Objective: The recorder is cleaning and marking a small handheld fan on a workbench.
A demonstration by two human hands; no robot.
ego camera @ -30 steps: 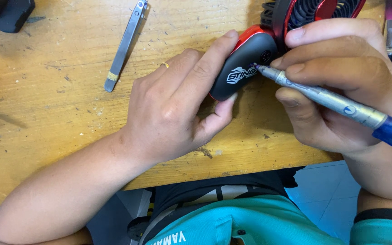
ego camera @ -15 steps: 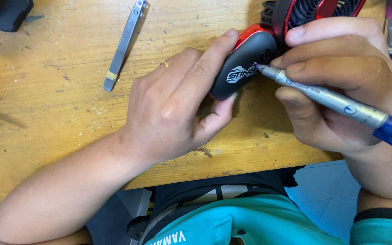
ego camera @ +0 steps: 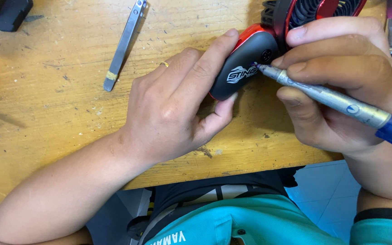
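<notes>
Left hand: the left hand (ego camera: 173,109) lies palm down on the wooden workbench (ego camera: 46,100). Its fingers are pressed together along the far side of the fan's handle, the index fingertip reaching the red edge, while the thumb pushes against the near side. So the handle is pinched between thumb and fingers. A thin gold ring (ego camera: 164,64) sits on one finger.

Right hand: the right hand (ego camera: 341,86) pinches a screwdriver (ego camera: 336,100) between thumb and curled fingers, held like a pen. The upper fingers rest against the fan's head.

Screwdriver: silver shaft with a blue grip at the far right. It slants up and to the left, and its tip touches the black face of the handle, just beside a small round button.

Handheld fan: the small handheld fan (ego camera: 246,63) lies on the bench near the top edge of the view, between the two hands. Its handle is black with a red rim and a white logo. The head has a black grille with red parts and is cut off by the frame.

Tweezers: metal tweezers (ego camera: 124,44) lie on the bench to the left of the left hand, well apart from it.

Black object: a dark block (ego camera: 5,13) sits at the top left corner.

Bench edge: below it show teal clothing (ego camera: 250,222) and a pale tiled floor (ego camera: 323,190).
</notes>
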